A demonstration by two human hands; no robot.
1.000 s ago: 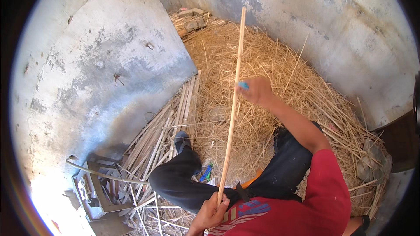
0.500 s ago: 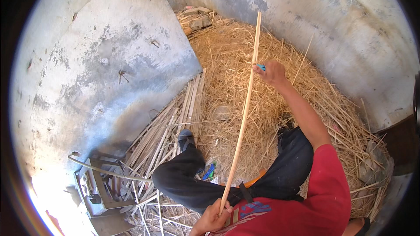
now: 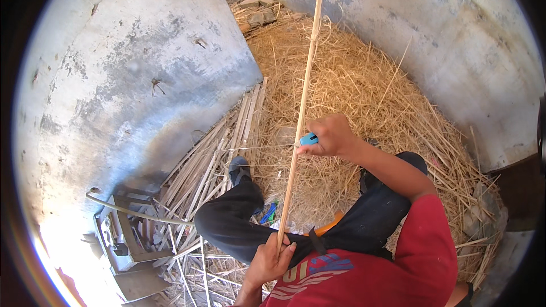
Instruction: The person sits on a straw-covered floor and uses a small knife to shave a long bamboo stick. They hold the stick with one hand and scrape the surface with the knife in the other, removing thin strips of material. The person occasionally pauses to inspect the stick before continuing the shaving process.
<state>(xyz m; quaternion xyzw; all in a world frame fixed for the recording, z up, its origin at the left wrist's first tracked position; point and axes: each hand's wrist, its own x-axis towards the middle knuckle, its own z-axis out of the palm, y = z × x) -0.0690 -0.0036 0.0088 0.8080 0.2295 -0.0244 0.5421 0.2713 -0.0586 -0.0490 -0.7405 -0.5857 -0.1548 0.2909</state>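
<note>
A long pale bamboo strip slants from my lap up toward the far wall. Its near end is gripped in my left hand, close to the front of my shirt. My right hand is closed round a blue utility knife, which meets the strip about midway along. The right thumb presses close to the strip. I cannot make out the blade. Thin curled shavings hang from the strip near its far end.
Loose shavings cover the floor ahead, up to the curved wall. A bundle of strips lies left of centre, by a grey wall panel. A wooden frame stands at lower left. Something orange shows between my legs.
My right hand has drawn the knife along the strip toward me, from near the far end to about the middle. Curls now show on the strip's far part, which has swung slightly left.
</note>
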